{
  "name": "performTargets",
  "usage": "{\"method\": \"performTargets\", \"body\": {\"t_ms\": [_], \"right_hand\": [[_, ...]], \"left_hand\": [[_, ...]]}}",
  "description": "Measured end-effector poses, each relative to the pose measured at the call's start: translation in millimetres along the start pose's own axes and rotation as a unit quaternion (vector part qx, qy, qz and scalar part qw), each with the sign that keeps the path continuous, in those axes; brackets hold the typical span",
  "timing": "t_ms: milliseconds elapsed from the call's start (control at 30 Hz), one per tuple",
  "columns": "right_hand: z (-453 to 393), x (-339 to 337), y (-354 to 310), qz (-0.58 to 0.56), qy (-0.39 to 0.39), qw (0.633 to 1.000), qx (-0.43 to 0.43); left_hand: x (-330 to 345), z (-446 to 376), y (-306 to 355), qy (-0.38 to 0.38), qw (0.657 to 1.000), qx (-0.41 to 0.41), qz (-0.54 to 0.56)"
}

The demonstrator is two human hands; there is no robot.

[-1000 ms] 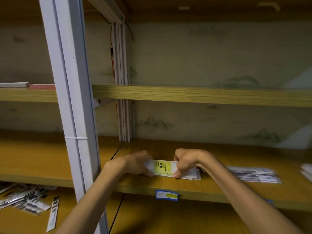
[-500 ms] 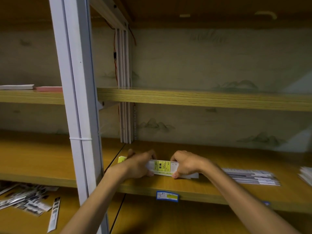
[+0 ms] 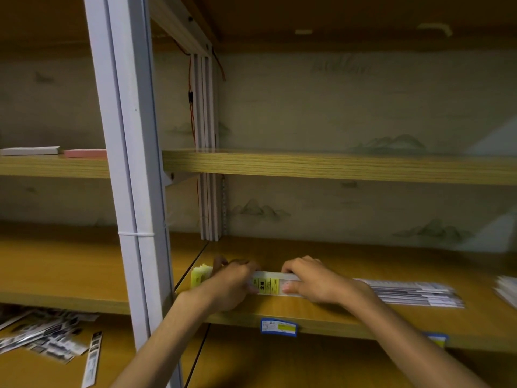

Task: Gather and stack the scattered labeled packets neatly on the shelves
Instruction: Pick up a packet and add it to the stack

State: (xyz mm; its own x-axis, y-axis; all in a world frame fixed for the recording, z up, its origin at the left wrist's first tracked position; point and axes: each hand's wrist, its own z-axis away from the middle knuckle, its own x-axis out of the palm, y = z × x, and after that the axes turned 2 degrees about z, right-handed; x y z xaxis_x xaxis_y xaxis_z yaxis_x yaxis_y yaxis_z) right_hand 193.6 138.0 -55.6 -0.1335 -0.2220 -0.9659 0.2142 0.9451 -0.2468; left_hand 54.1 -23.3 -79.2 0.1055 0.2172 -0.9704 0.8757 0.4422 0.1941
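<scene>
**Between your hands: a stack of yellow-labeled packets on the wooden shelf**

Between your two hands lies a flat stack of long, narrow packets (image 3: 272, 284), white with yellow printed labels, their glossy edges lined up along the wood-grain shelf (image 3: 307, 312). Your left hand (image 3: 229, 284) curls over the stack's left part, knuckles up, fingers bent down onto the packets and thumb tucked at the near edge. Beyond its knuckles the stack's left end (image 3: 200, 275) fans out slightly in yellow leaves. Your right hand (image 3: 310, 281) grips the right part the same way, fingers arched over the far edge and thumb pressing the near side. Both forearms reach forward and up from the bottom of the view, wrists nearly level with the board.

Just right of your right hand, a second spread of thin white packets (image 3: 411, 294) with dark striped print lies flat on the same shelf, loosely overlapped. Farther right, more white packets (image 3: 506, 289) show at the frame's edge, blurred. Below your hands, a blue-bordered label tag (image 3: 278, 327) sits on the shelf's front lip. Left of your left arm stands a pale metal upright (image 3: 131, 191); beyond it, on the lower shelf, glossy dark-printed packets (image 3: 42, 337) lie scattered at odd angles.
</scene>
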Motion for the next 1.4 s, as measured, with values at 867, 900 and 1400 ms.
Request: {"method": "performTargets", "body": {"t_ms": [867,900,1400], "right_hand": [[0,19,-9,0.079,0.023,0.996,-0.034],[1,19,-9,0.074,0.029,0.996,-0.033],[-22,24,-22,-0.512,0.174,0.838,0.071]], "left_hand": [[11,-1,0,0.023,0.994,0.048,-0.094],[10,-2,0,0.028,0.994,0.05,-0.098],[-13,-22,49,0.292,0.896,0.01,0.336]]}}
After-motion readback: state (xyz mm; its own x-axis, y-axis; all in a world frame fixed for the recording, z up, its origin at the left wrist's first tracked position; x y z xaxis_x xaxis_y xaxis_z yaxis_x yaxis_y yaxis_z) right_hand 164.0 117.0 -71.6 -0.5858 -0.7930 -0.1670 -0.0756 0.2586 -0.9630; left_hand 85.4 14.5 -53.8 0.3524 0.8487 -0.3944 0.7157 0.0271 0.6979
